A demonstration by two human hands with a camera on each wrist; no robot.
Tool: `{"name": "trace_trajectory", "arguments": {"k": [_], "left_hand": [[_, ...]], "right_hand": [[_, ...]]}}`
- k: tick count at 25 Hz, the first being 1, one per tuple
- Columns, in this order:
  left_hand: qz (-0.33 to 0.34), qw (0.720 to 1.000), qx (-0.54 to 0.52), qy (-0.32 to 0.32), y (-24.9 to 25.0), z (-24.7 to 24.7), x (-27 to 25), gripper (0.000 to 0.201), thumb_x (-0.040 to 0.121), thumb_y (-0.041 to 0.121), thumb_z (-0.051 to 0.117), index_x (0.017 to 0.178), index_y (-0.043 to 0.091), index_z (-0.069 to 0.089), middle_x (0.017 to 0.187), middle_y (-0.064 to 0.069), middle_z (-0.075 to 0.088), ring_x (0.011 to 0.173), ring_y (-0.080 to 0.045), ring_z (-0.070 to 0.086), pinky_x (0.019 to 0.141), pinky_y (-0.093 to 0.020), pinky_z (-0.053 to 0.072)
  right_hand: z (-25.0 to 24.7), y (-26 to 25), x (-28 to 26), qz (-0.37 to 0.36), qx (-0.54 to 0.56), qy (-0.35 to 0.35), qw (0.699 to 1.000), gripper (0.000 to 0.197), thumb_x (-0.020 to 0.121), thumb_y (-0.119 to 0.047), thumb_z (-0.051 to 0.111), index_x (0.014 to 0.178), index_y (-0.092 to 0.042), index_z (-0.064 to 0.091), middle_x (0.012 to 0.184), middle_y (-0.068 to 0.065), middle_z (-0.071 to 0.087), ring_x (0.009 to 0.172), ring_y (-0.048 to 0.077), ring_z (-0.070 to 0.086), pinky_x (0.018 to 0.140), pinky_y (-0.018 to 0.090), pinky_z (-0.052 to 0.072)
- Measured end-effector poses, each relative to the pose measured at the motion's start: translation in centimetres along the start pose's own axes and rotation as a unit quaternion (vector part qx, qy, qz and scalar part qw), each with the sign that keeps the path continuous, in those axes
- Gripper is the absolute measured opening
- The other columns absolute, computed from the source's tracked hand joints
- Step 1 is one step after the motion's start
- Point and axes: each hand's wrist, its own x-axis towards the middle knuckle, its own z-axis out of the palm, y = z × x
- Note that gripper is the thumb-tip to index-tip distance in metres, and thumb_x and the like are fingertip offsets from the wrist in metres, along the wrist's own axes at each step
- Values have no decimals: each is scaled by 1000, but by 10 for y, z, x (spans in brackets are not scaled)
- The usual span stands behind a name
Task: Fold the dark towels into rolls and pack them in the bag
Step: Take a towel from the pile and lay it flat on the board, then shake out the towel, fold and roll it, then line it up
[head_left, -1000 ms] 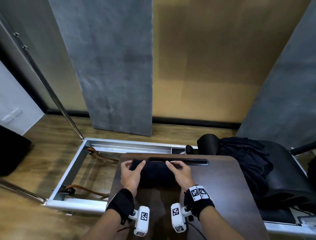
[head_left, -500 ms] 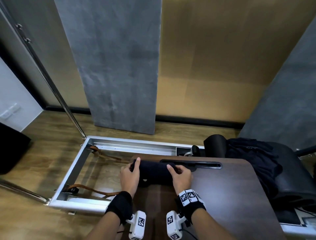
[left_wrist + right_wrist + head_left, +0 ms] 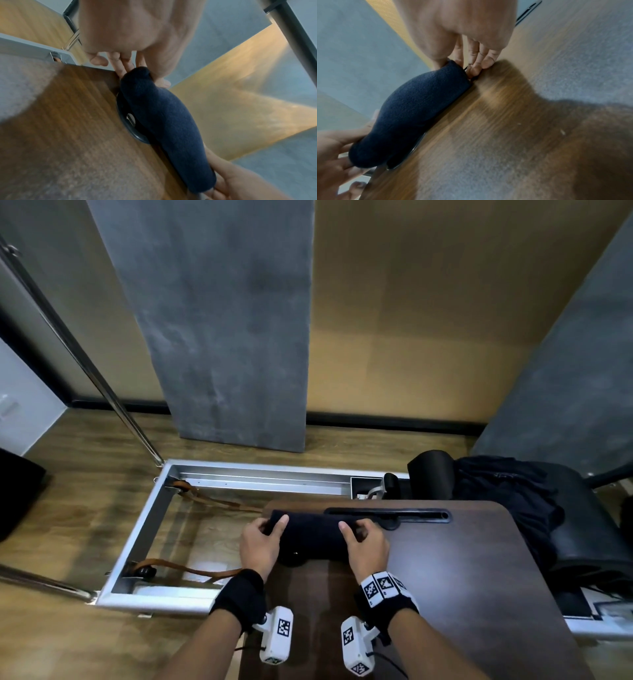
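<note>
A rolled dark blue towel (image 3: 311, 534) lies across the far left part of the dark wooden table (image 3: 462, 577), just off or barely on the surface. My left hand (image 3: 265, 534) grips its left end, thumb on top and fingers behind. My right hand (image 3: 356, 534) grips its right end the same way. The left wrist view shows the roll (image 3: 164, 121) running from my left fingers (image 3: 126, 65) to the other hand. In the right wrist view the roll (image 3: 412, 113) sits at the table's edge. A heap of dark towels (image 3: 507, 501) lies on the black seat to the right.
A slot handle (image 3: 387, 513) runs along the table's far edge. Below and left is a metal frame (image 3: 144, 529) with brown straps (image 3: 191, 570) on the wooden floor. A black padded seat (image 3: 589, 529) stands right. A dark object (image 3: 17, 491) sits far left.
Both hands have carried the rolled towel toward the table's far left corner; it has gone from lying flat under my fingers to being gripped at both ends.
</note>
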Motion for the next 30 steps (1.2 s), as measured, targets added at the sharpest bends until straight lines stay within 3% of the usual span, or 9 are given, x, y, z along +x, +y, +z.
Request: {"name": "trace_trajectory", "arguments": {"k": [5, 9, 13, 17, 19, 21, 24, 27, 30], "left_hand": [[11, 999, 41, 3, -3, 3, -12, 52, 95, 61, 65, 121, 16, 72, 118, -8, 69, 110, -28, 67, 98, -45, 55], [-1, 999, -40, -13, -3, -2, -26, 62, 95, 59, 66, 146, 26, 53, 141, -1, 60, 131, -25, 58, 112, -51, 49], [2, 998, -62, -19, -2, -3, -40, 59, 96, 53, 69, 146, 26, 52, 141, -1, 60, 130, -24, 58, 112, -52, 49], [9, 998, -59, 31, 8, -4, -57, 60, 98, 52, 67, 146, 21, 50, 142, -4, 51, 129, -27, 56, 109, -47, 49], [94, 989, -32, 112, 17, -1, -73, 47, 101, 51, 61, 137, 23, 54, 134, 1, 48, 120, -22, 57, 101, -42, 52], [209, 969, -27, 128, 32, 11, -90, 24, 104, 49, 56, 121, 33, 58, 118, 12, 53, 106, -11, 59, 91, -35, 53], [282, 959, -20, -18, 58, 48, -116, 15, 105, 47, 56, 96, 39, 63, 91, 17, 65, 88, -5, 65, 77, -25, 53], [269, 944, 31, -189, 81, 96, -137, 24, 104, 44, 61, 84, 32, 68, 76, 10, 69, 75, -4, 65, 73, -31, 54], [271, 919, 96, -269, 96, 143, -158, 23, 103, 39, 63, 85, 27, 71, 76, 6, 70, 73, -9, 65, 74, -37, 55]], "right_hand": [[-4, -7, -4, 4, -22, -16, 1000, 41, 94, -40, 75, 115, -5, 71, 110, 11, 73, 109, 29, 66, 89, 32, 49], [-14, -12, -5, 29, 13, -44, 999, 45, 94, -45, 73, 121, -9, 70, 117, 9, 72, 115, 27, 65, 94, 31, 49], [-27, -8, -10, 28, 42, -70, 996, 55, 94, -54, 69, 131, -13, 66, 125, 6, 71, 122, 24, 63, 106, 40, 51], [-43, 3, -15, 2, 20, -90, 996, 54, 95, -57, 65, 131, -16, 64, 108, 1, 70, 111, 23, 67, 99, 42, 54], [-52, 9, -15, 3, 17, -113, 993, 56, 97, -57, 62, 136, -17, 61, 106, -1, 69, 107, 20, 66, 99, 41, 55], [-64, 15, -15, 6, 24, -132, 991, 53, 99, -56, 59, 137, -19, 60, 106, -2, 70, 104, 15, 66, 97, 37, 55], [-97, 26, -13, 3, 42, -141, 989, 40, 101, -49, 60, 128, -20, 66, 105, -5, 71, 99, 6, 65, 88, 26, 55], [-145, 38, -4, 11, 67, -141, 988, 19, 103, -27, 64, 114, -15, 73, 100, 0, 75, 94, 13, 70, 89, 31, 58], [-194, 51, 6, 23, 115, -140, 983, 11, 103, -13, 62, 105, -12, 73, 90, 6, 74, 75, 15, 68, 65, 20, 53]]}}
